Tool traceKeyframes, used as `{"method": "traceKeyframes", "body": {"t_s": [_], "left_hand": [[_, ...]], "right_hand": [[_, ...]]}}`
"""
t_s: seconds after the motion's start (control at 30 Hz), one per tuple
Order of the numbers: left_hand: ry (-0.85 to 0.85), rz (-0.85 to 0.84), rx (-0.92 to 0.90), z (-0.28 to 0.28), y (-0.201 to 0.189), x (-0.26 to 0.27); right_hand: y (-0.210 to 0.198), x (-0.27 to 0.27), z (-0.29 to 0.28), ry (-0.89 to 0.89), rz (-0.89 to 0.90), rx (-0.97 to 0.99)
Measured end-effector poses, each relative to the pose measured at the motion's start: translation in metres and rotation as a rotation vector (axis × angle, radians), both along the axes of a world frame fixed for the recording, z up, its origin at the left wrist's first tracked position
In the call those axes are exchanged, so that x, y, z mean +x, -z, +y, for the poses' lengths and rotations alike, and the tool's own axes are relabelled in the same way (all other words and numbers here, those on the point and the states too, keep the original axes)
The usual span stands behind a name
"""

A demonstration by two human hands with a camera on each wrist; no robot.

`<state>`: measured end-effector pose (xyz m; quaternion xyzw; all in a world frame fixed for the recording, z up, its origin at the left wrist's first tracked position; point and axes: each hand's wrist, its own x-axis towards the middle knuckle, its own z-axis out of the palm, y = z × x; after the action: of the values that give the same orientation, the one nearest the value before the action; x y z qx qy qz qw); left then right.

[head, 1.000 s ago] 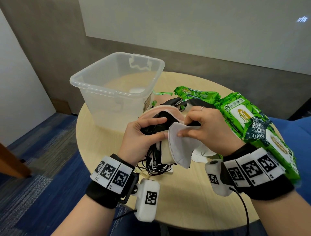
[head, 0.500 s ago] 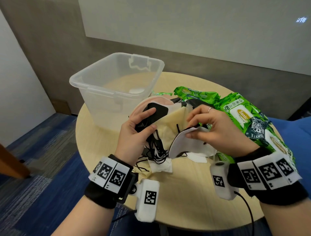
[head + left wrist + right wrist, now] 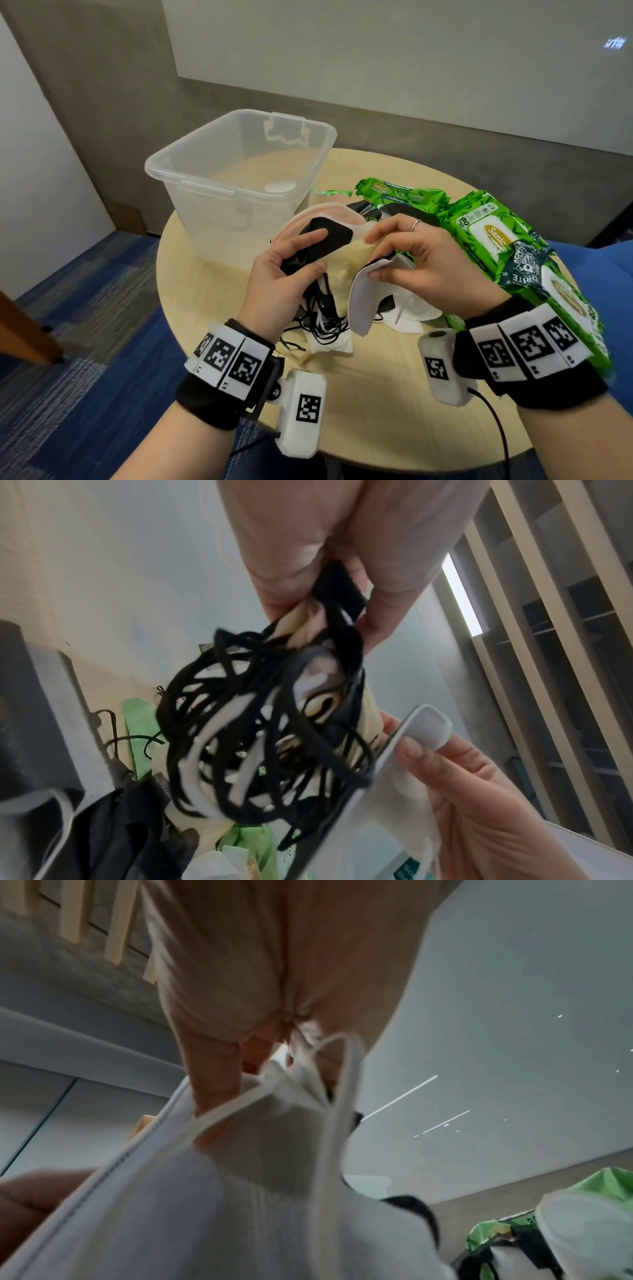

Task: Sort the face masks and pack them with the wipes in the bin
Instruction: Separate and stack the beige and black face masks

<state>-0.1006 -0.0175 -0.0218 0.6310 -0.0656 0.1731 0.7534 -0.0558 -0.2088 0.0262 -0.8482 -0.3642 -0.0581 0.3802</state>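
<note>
— What's in your hands?
— My left hand (image 3: 287, 274) grips a bundle of black and cream fabric face masks (image 3: 329, 236), ear loops dangling. My right hand (image 3: 424, 263) pinches a white curved mask (image 3: 363, 301), hanging lengthwise down over the round wooden table (image 3: 376, 394).

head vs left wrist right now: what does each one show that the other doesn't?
Head only: the clear plastic bin, holding no masks or wipes, and the round wooden table.
Left wrist only: the tangle of black and white ear loops seen close under the left hand.
Both: the white face mask pinched by the right hand.
</note>
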Motion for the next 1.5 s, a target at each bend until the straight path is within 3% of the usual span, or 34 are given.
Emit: {"method": "traceKeyframes", "body": {"t_s": [0.27, 0.47, 0.6, 0.73, 0.83, 1.0, 1.17, 1.27, 1.4, 1.5], "left_hand": [[-0.119, 0.103, -0.149, 0.005, 0.002, 0.010], [-0.125, 0.297, -0.029, 0.001, 0.014, 0.016], [-0.012, 0.446, -0.019, 0.000, 0.019, 0.016], [0.005, 0.379, -0.246, -0.003, 0.006, 0.011], [0.004, 0.280, -0.305, -0.001, -0.003, 0.009], [-0.086, 0.215, -0.191, 0.001, 0.002, 0.011], [-0.161, 0.169, -0.195, -0.001, 0.007, 0.010], [-0.187, 0.137, -0.118, 0.002, 0.010, 0.012], [-0.125, 0.244, -0.022, -0.001, 0.018, 0.015], [0.079, 0.307, -0.077, -0.007, 0.016, 0.011]], "right_hand": [[-0.012, -0.002, -0.007, 0.027, -0.164, 0.149], [-0.024, -0.018, 0.012, -0.151, -0.232, 0.262], [-0.025, -0.022, 0.016, -0.177, -0.243, 0.260], [-0.012, -0.011, 0.009, -0.112, -0.157, 0.180], [-0.001, -0.007, 0.003, -0.045, -0.062, 0.084], [0.000, -0.009, 0.003, -0.017, 0.004, 0.085], [0.000, -0.009, 0.007, -0.042, -0.012, 0.055], [-0.002, -0.012, 0.008, -0.095, 0.046, 0.160], [-0.011, -0.020, 0.017, -0.200, 0.079, 0.299], [-0.010, -0.021, 0.023, -0.206, 0.004, 0.254]]}}
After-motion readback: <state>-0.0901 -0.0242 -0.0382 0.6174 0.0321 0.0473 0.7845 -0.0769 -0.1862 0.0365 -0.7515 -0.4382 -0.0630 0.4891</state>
